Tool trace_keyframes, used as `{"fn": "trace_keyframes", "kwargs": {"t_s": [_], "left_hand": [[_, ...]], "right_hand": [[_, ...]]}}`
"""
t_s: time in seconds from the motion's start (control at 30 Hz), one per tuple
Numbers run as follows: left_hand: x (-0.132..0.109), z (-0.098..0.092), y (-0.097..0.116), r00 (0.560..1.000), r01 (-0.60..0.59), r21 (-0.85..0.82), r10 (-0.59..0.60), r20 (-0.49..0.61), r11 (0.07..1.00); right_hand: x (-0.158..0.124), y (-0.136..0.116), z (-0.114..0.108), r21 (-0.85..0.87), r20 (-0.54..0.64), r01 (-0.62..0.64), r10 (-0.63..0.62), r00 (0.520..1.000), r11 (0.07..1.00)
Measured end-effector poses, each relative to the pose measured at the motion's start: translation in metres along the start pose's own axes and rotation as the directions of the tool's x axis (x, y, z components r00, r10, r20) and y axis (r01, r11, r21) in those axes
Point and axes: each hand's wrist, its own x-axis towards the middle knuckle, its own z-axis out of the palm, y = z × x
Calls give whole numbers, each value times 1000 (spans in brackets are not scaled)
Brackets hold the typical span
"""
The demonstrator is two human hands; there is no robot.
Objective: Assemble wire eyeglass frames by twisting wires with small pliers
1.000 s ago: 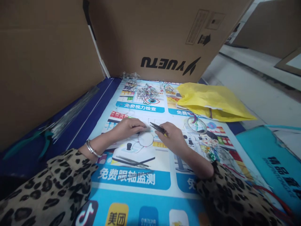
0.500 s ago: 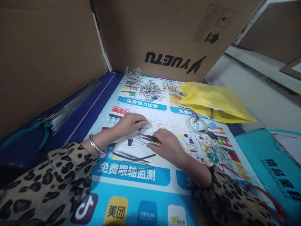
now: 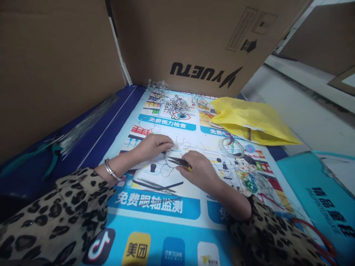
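My left hand (image 3: pixel 158 144) pinches a thin wire near the middle of the printed mat (image 3: pixel 177 225); the wire's held end is too small to make out. Around the yellow-handled pliers (image 3: pixel 180 162) my right hand (image 3: pixel 198 170) is closed, their dark jaws pointing left, just below my left fingertips. Thin wire loops (image 3: pixel 165 168) curve by the jaws. Below them several thin dark rods (image 3: pixel 158 185) lie on the mat. Farther back sits a tangled heap of coloured wire pieces (image 3: pixel 177 105).
Cardboard walls (image 3: pixel 194 33) stand behind and at left. A yellow bag (image 3: pixel 257 120) lies back right, beside a ring-shaped roll (image 3: pixel 233 147). At left are teal-handled pliers (image 3: pixel 52 159) and a bundle of straight wires (image 3: pixel 85 122). Red cord (image 3: pixel 318 236) and a teal bag (image 3: pixel 313 184) are right.
My right hand with the pliers has shifted slightly to the right, and the jaws look a little farther from my left fingertips. My left hand has hardly moved.
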Motion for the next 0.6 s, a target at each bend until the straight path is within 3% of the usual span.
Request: {"fn": "trace_keyframes", "kwargs": {"t_s": [0.6], "left_hand": [[0, 2, -5, 999, 31, -44, -30, 17, 999]], "right_hand": [[5, 25, -4, -30, 31, 27, -26, 999, 999]]}}
